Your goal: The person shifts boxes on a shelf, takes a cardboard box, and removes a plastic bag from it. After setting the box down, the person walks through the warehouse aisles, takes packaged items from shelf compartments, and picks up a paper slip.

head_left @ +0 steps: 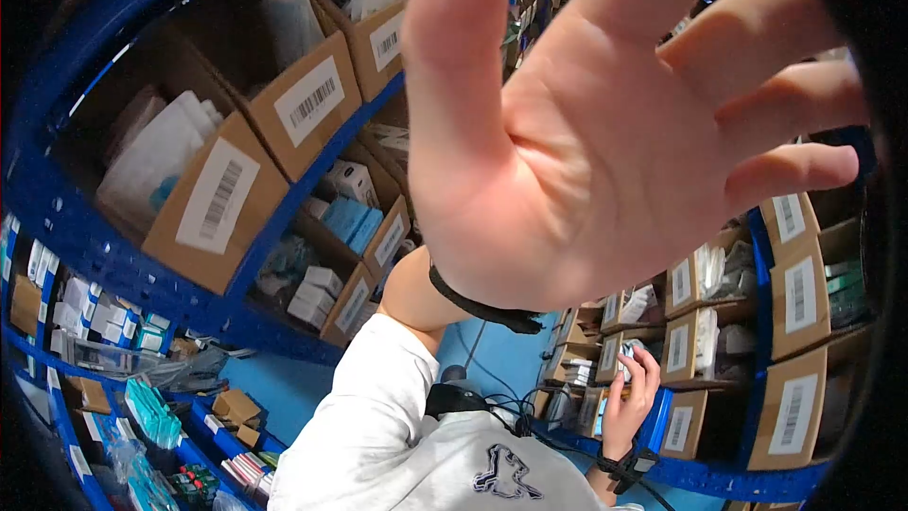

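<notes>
My left hand (605, 151) fills the upper middle of the view, close to the camera, its palm facing me and its fingers spread. Nothing is in it, and a black band (482, 308) circles its wrist. Lower right, much smaller, is my right hand (632, 399), its fingers bent around something small and pale that I cannot make out. A black strapped device (624, 466) sits on that wrist. Cardboard bins with barcode labels stand beside my right hand, the nearest one (677, 350) just right of its fingers.
Blue shelving (142, 255) on the left carries cardboard bins (222, 199) of bagged items and small boxes (317, 293). More labelled bins (799, 308) line the right side. Black cables (501, 397) hang near my white shirt (454, 464). Teal packages (151, 412) lie lower left.
</notes>
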`<action>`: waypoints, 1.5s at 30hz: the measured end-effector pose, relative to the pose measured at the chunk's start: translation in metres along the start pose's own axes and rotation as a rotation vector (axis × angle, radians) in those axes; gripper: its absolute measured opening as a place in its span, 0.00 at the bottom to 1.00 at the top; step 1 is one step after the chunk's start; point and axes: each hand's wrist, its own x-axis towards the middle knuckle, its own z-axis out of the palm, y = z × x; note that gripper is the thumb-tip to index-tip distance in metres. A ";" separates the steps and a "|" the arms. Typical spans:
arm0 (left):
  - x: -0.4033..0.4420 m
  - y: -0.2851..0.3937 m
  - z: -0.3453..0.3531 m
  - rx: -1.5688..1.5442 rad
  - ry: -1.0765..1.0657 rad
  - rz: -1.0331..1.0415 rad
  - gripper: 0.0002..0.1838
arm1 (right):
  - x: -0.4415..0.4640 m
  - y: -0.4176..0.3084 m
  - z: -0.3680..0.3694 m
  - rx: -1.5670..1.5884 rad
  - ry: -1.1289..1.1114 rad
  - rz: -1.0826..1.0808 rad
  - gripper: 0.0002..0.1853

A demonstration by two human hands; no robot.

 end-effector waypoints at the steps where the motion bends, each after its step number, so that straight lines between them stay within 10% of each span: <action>1: 0.002 0.004 -0.007 -0.004 -0.010 0.002 0.43 | 0.009 -0.004 0.006 0.006 -0.004 -0.003 0.12; 16: 0.031 0.029 -0.136 -0.073 -0.121 0.037 0.43 | 0.141 -0.015 0.101 0.047 -0.074 -0.090 0.11; 30: 0.096 -0.038 -0.288 -0.238 0.010 -0.051 0.41 | 0.304 0.168 0.193 -0.034 -0.308 -0.040 0.17; 45: 0.065 -0.010 -0.497 0.565 0.381 -0.534 0.20 | 0.525 0.147 0.312 0.230 -0.181 -0.278 0.18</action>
